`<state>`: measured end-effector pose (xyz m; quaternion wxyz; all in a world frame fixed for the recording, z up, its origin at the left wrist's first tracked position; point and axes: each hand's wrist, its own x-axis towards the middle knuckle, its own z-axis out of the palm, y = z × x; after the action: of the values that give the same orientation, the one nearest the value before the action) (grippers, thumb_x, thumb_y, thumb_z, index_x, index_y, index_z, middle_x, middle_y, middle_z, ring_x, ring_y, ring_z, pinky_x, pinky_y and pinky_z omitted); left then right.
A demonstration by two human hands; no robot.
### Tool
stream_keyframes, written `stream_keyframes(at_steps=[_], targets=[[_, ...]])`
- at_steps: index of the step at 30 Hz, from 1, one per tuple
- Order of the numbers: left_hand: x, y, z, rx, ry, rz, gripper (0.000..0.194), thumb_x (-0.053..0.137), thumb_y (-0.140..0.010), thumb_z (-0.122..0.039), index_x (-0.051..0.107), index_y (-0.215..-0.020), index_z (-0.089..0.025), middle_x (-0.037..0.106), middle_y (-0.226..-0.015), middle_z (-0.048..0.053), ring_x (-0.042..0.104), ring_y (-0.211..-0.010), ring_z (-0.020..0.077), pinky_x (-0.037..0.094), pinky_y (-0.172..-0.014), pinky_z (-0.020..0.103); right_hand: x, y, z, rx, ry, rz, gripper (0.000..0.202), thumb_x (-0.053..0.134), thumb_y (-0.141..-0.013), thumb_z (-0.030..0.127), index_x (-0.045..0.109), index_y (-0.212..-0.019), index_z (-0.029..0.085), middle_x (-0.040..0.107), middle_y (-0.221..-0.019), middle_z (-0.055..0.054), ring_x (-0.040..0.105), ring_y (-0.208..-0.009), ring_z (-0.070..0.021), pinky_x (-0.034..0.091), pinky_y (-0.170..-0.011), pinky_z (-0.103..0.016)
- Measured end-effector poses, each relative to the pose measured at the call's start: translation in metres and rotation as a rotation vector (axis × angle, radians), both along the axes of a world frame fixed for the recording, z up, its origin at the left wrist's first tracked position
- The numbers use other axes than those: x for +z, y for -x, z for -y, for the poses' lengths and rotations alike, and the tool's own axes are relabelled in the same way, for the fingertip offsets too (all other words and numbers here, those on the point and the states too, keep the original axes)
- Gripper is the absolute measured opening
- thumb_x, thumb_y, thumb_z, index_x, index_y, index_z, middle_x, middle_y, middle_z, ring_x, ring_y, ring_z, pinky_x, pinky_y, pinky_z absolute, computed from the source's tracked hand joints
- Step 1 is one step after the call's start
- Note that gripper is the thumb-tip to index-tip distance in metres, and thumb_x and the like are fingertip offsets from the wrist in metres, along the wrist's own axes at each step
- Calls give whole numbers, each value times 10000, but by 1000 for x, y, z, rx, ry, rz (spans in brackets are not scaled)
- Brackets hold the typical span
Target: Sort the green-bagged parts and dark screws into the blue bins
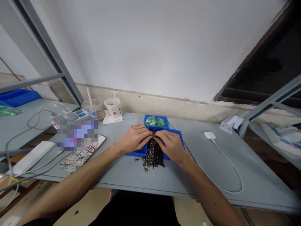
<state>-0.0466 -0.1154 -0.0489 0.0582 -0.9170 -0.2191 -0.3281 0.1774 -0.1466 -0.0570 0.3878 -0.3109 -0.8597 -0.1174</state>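
Both my hands meet above a pile of small dark and brassy metal parts (154,153), which look like screws or similar fittings. My left hand (136,137) has its fingers pinched together over a blue bin (138,154). Opposite it, my right hand (171,143) pinches at the same spot, over another blue bin (180,138). Whatever lies between the fingertips is too small to make out. Behind the hands, a third blue bin (156,128) holds green-and-clear plastic packets (155,121). A few loose parts lie on the table in front of the pile.
On the left are a paper cup (112,108) with a straw, a clear plastic cup (94,108), a power strip (81,114) and a patterned flat case (82,155). A white charger puck (209,135) with its cable lies on the right of the grey table (225,157).
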Motion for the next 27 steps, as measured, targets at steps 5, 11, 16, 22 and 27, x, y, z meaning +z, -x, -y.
stream_keyframes(at_steps=[5, 11, 16, 22, 27], targets=[[-2, 0, -1, -29, 19, 9, 218, 488, -1038, -269, 680, -1074, -172, 723, -946, 59, 668, -887, 170, 543, -837, 332, -2, 2, -1, 6, -18, -23, 112, 545, -1031, 167, 649, -1072, 162, 763, -956, -54, 714, -849, -173, 543, -777, -298], [-3, -1, 1, -37, -8, 31, 200, 500, -1036, -260, 679, -1069, -177, 731, -942, 54, 670, -883, 174, 533, -815, 328, -1, 2, -1, -17, -4, -38, 156, 534, -1045, 218, 661, -967, 172, 755, -858, -48, 705, -753, -166, 532, -724, -287], [-2, -2, 1, -11, -13, 35, 187, 511, -1031, -260, 675, -1041, -171, 721, -935, 50, 667, -873, 173, 528, -808, 327, 2, 2, 1, -2, 56, -52, 127, 547, -1038, 237, 626, -1096, 156, 751, -950, -75, 716, -836, -184, 547, -768, -298], [-2, -2, 1, -18, -9, 35, 190, 503, -1034, -264, 672, -1042, -176, 715, -918, 48, 663, -867, 171, 538, -815, 329, 0, 3, 0, 39, 47, -36, 134, 483, -1045, 148, 605, -1080, 191, 740, -959, -51, 707, -861, -168, 537, -770, -285], [-5, -2, 1, -37, -18, 51, 169, 524, -1022, -241, 675, -1052, -170, 718, -934, 58, 653, -875, 174, 542, -827, 335, -6, 3, -2, 9, 108, -55, 127, 489, -1057, 206, 610, -1020, 194, 729, -895, -48, 693, -796, -167, 513, -740, -283]])
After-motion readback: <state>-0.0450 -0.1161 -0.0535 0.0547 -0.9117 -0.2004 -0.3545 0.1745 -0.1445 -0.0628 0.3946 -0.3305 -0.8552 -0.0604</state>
